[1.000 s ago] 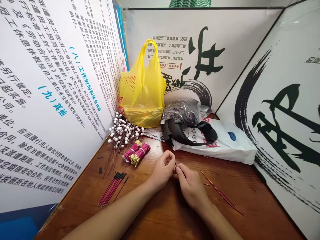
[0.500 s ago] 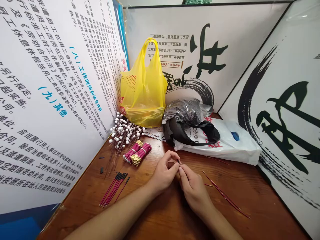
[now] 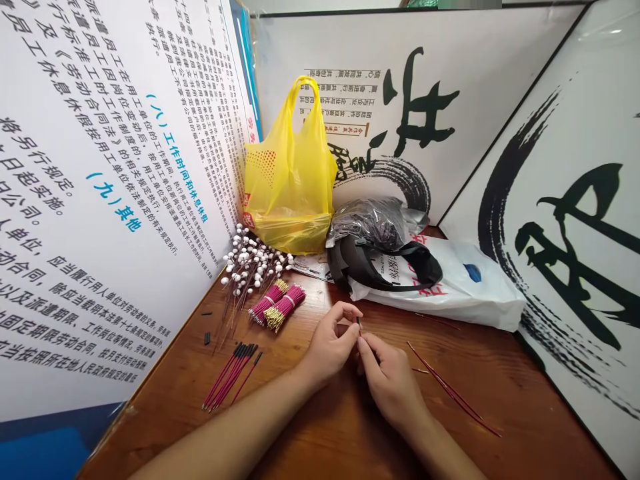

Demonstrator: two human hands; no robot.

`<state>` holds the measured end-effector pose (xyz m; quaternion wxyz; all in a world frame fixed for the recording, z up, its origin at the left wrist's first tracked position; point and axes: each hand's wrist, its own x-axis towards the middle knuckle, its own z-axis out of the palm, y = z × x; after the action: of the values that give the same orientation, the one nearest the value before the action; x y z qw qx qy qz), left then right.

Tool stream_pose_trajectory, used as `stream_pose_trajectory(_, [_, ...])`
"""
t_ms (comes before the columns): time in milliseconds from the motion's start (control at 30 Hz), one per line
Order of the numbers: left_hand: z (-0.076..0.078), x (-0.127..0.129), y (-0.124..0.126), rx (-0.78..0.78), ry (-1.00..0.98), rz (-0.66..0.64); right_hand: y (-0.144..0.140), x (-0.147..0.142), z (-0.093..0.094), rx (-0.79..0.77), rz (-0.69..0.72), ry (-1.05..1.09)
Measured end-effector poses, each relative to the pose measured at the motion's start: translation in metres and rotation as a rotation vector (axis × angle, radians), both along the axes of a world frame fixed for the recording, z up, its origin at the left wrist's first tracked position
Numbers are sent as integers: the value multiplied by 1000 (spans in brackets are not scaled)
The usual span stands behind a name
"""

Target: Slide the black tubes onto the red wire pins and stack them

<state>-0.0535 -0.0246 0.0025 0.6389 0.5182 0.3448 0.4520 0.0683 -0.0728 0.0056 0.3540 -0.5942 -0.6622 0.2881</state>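
Over the middle of the wooden table, my left hand (image 3: 333,343) pinches a small black tube (image 3: 358,321) between thumb and forefinger. My right hand (image 3: 390,380) is closed in a pinch right beside it, fingertips close to the tube's lower end. What sits between the right fingertips is too small and hidden to make out. Left of my forearm lie several magenta wires (image 3: 227,380) with black sleeves on their far ends. Two banded bundles of magenta wires, a front one (image 3: 287,305) and a rear one (image 3: 265,307), rest farther back.
Loose black tubes (image 3: 207,338) lie at the left. Long thin red wires (image 3: 453,393) lie right of my hands. Behind stand white-budded stems (image 3: 255,260), a yellow plastic bag (image 3: 290,193), a black strap (image 3: 365,273) and a white bag (image 3: 480,293). Printed panels (image 3: 350,40) enclose the table.
The fingertips have shifted slightly, and more of the black tube shows between them. The whole view has moved a little; the other things lie as before.
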Motion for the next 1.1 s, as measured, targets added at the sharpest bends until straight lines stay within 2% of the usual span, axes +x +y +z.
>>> stream_pose_trajectory(600, [-1,1,-5,-14,20,5,1,0,-6,-47,-20,66])
stream_pose_trajectory(867, [-5,2,-3,49,44,58,0,-1,-2,-2,-33,81])
stream_pose_trajectory(1100, [-5,2,-2,52,46,38,0,1,-4,36,-54,59])
